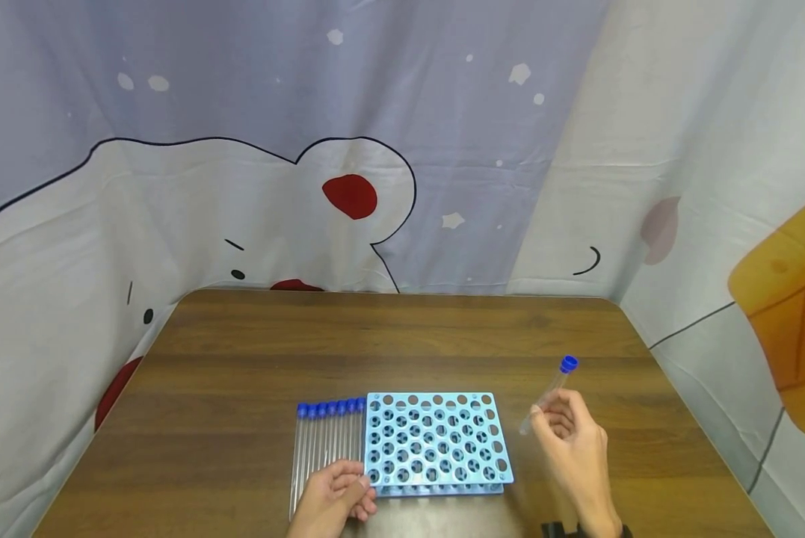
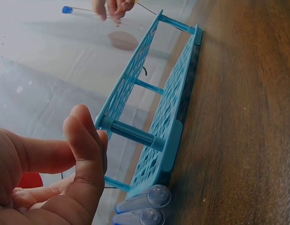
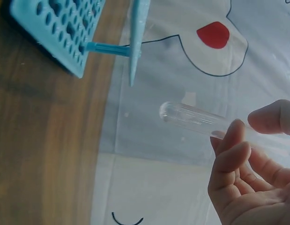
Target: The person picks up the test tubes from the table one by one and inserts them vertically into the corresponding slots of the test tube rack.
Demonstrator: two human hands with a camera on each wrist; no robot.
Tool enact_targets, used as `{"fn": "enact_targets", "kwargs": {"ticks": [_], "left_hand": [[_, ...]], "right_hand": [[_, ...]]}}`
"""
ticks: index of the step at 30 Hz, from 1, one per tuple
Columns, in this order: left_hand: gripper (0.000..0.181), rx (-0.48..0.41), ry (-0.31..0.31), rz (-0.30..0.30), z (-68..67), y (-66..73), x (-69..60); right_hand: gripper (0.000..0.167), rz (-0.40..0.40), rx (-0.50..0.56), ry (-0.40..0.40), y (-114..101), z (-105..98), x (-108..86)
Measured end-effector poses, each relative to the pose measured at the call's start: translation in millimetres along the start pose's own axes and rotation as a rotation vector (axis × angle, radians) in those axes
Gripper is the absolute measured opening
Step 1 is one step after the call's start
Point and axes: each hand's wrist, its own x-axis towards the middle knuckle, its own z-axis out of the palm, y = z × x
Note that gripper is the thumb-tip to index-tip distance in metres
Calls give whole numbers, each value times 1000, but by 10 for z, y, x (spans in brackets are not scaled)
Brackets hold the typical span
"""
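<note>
The clear tube (image 3: 194,118) is in the air just right of the rack (image 1: 436,484) and apart from it, tilted, its blue cap (image 1: 568,364) high on the far right. The right hand (image 1: 573,441) pinches it between thumb and fingers. The left hand (image 1: 335,497) has bent fingers at the rack's near left corner; I cannot tell whether they grip it. Seven capped tubes (image 1: 328,441) lie side by side on the table (image 1: 254,329), just left of the rack.

The work looks barely begun: I make out no tube standing in the rack, so the held one and the row seem left to place. The left wrist view alone reveals the posts between the rack's two plates; the right wrist view shows the held tube's rounded end clearly but not its cap.
</note>
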Motion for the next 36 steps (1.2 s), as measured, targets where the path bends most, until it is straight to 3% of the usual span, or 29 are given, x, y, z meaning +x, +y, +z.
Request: {"fn": "enact_targets", "kwargs": {"ticks": [9,15,22,36], "left_hand": [[43,3,4,0,-13,-36,11],[44,2,4,0,-25,-39,9],[42,18,3,7,-18,-33,9],[43,24,15,2,-8,-16,11]], "right_hand": [[17,-104,-2,9,-448,8,112],[16,-151,-5,-12,-291,90,208],[14,-111,75,-57,-178,175,273],[13,-50,18,-70,-195,268,318]]}}
